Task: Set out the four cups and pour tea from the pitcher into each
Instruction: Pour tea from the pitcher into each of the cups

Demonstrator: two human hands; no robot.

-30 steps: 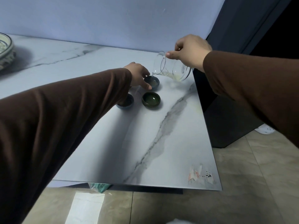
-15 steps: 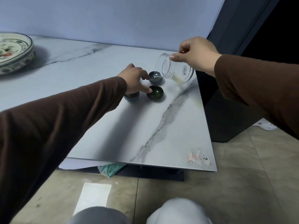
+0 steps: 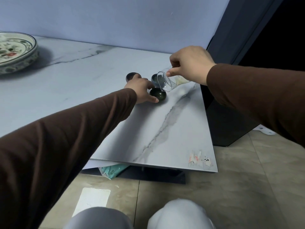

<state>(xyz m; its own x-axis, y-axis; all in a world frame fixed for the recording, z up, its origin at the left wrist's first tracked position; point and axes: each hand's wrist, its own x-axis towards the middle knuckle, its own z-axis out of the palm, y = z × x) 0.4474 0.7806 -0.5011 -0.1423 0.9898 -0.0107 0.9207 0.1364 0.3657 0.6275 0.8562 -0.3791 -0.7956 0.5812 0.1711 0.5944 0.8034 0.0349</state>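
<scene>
My right hand (image 3: pixel 191 64) grips a clear glass pitcher (image 3: pixel 170 80), tipped steeply left with its spout over a dark green cup (image 3: pixel 157 95); a little pale tea lies in its lower side. Just behind stands a blue-grey cup (image 3: pixel 154 78), partly seen through the glass. A dark brown cup (image 3: pixel 131 76) stands further left at the back. My left hand (image 3: pixel 142 90) rests on the marble table (image 3: pixel 173 129), fingertips touching the green cup's left side. A fourth cup is hidden under that hand.
A large painted ceramic bowl (image 3: pixel 14 52) stands at the table's far left. The table's right edge meets a dark cabinet (image 3: pixel 231 113). A torn sticker (image 3: pixel 199 158) marks the near right corner. My knees (image 3: pixel 179 214) show at the bottom, above the tiled floor.
The pitcher has swung from the blue-grey cup down over the green cup. My left hand shifted to the green cup, uncovering the brown cup behind. The view dropped lower.
</scene>
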